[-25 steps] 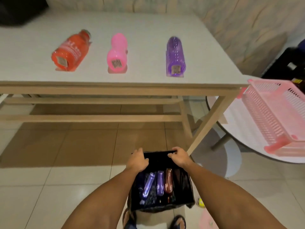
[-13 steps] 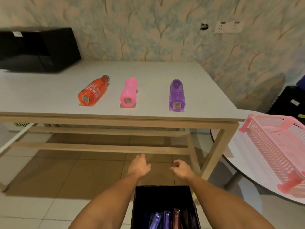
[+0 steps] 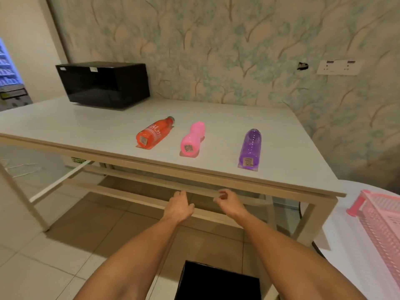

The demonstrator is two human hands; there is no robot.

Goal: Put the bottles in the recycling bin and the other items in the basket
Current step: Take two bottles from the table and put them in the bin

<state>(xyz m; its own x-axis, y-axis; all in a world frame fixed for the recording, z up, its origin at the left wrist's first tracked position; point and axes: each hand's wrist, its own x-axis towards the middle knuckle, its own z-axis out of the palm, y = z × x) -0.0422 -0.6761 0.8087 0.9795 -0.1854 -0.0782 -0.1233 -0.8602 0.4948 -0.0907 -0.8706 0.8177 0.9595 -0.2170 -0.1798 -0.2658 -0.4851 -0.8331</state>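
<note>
Three bottles lie on their sides on the white tabletop [image 3: 86, 128], bases toward the near edge, in a row across its middle: the orange bottle [image 3: 154, 133] on the left, the pink bottle [image 3: 192, 139] just right of it, and the purple bottle [image 3: 251, 148] further right, well apart from the pink one. Each base carries a small label. A black box-shaped appliance [image 3: 104, 84] sits at the far left corner of the tabletop, against the patterned wall [image 3: 238, 40]. Both bare forearms reach forward below the near edge of the tabletop, over the tiled floor [image 3: 32, 256], and neither hand touches anything. The left hand [image 3: 178, 207] is palm down, its grip loose and empty, fingers slightly apart and drooping. The right hand [image 3: 229, 202] is beside it, its grip half curled with fingers bent inward toward the thumb, pinching nothing. The black recycling bin [image 3: 216, 282] stands on the floor below the near edge of the tabletop, between the two forearms, only its dark top showing at the bottom of the view; its contents cannot be made out. The pink basket [image 3: 381, 226] rests on a separate round white surface [image 3: 346, 234] just right of the tabletop's near right corner, its slatted wall and one corner post visible
</note>
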